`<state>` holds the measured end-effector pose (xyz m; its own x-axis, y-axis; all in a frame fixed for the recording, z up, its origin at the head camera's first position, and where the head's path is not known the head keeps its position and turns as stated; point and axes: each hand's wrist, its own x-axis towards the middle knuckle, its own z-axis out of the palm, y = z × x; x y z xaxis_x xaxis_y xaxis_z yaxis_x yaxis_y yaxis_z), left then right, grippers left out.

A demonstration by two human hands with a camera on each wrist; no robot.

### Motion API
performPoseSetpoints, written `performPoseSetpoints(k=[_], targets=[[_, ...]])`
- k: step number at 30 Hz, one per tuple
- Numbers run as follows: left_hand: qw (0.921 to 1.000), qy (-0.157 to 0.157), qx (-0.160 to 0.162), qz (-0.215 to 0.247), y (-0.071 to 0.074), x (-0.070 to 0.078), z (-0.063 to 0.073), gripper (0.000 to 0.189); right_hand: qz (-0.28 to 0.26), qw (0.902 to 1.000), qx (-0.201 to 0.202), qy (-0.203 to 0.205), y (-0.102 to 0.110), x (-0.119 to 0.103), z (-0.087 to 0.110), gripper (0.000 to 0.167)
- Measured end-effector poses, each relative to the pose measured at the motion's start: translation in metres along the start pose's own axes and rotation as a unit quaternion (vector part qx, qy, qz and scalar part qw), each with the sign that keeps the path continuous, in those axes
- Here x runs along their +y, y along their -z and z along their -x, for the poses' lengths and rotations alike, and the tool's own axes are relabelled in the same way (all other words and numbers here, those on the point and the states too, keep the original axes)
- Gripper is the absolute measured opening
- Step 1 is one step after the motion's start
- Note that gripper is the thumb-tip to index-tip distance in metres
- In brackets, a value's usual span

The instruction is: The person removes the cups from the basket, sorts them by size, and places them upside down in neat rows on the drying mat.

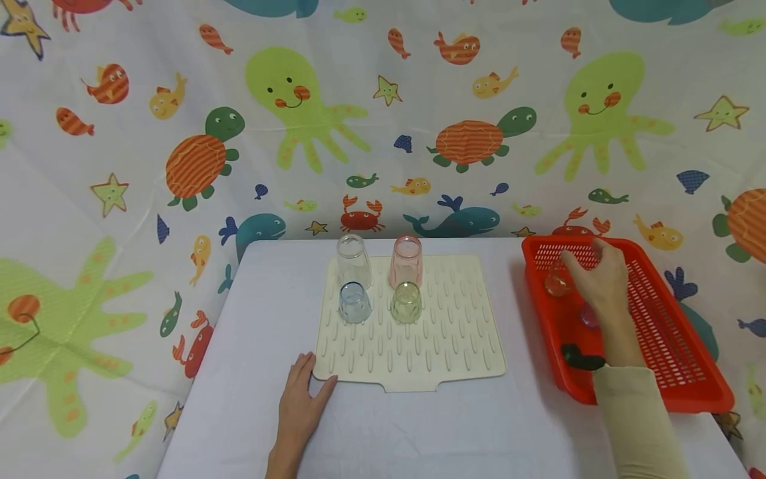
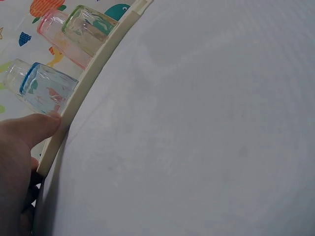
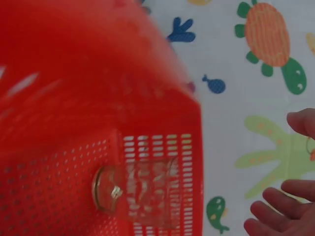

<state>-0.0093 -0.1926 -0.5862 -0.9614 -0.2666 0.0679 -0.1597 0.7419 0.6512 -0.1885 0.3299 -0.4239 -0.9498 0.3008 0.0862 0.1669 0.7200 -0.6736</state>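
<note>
My left hand (image 1: 299, 402) rests at the near left corner of a cream drying mat (image 1: 443, 352), fingers straight, thumb on its edge. On the mat stand a tall clear glass (image 1: 354, 263), a tall pink glass (image 1: 407, 263), a short blue-rimmed glass (image 1: 355, 305) and a short yellow-green glass (image 1: 406, 305). My right hand (image 1: 601, 279) is over a red basket (image 1: 688, 339) at the right, fingers apart and holding nothing. Below and left of it, a clear glass (image 3: 150, 191) is in the basket. A purple glass (image 1: 589, 316) is partly hidden by the hand.
A white cloth (image 1: 467, 432) covers the table. Behind it hangs a curtain (image 1: 383, 159) printed with sea animals. The basket's raised, slotted walls stand around the glasses in it. A black device (image 1: 580, 357) is at my right wrist.
</note>
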Motion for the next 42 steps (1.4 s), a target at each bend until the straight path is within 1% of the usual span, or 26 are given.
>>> performPoseSetpoints(k=[6, 11, 16, 23, 32, 35, 38, 42], targets=[[1.0000, -0.005, 0.005, 0.000, 0.001, 0.000, 0.001, 0.076, 0.027, 0.9992, -0.030, 0.001, -0.003, 0.015, -0.008, 0.089], [0.9999, 0.006, -0.009, -0.002, 0.002, 0.001, 0.001, 0.077, 0.058, 0.9973, -0.042, 0.010, -0.010, 0.027, -0.015, 0.090], [0.9997, 0.016, -0.021, 0.002, 0.002, 0.003, 0.001, 0.077, 0.079, 0.9953, -0.056, 0.005, -0.015, 0.034, -0.019, 0.093], [0.9998, 0.012, -0.014, 0.003, 0.004, 0.004, 0.002, 0.075, 0.110, 0.9925, -0.053, 0.008, -0.019, 0.040, -0.020, 0.095], [0.9998, 0.013, -0.013, -0.003, 0.004, 0.004, 0.001, 0.076, 0.122, 0.9893, -0.079, -0.004, -0.023, 0.049, -0.017, 0.098], [0.9999, 0.011, -0.010, -0.002, 0.004, 0.003, 0.001, 0.076, 0.128, 0.9886, -0.080, 0.000, -0.024, 0.051, -0.018, 0.098], [0.9999, 0.008, -0.006, 0.001, 0.004, 0.003, 0.002, 0.075, 0.136, 0.9881, -0.072, 0.013, -0.026, 0.054, -0.019, 0.096], [1.0000, 0.006, -0.005, 0.001, 0.004, 0.002, 0.002, 0.075, 0.153, 0.9855, -0.069, 0.024, -0.028, 0.058, -0.020, 0.094]])
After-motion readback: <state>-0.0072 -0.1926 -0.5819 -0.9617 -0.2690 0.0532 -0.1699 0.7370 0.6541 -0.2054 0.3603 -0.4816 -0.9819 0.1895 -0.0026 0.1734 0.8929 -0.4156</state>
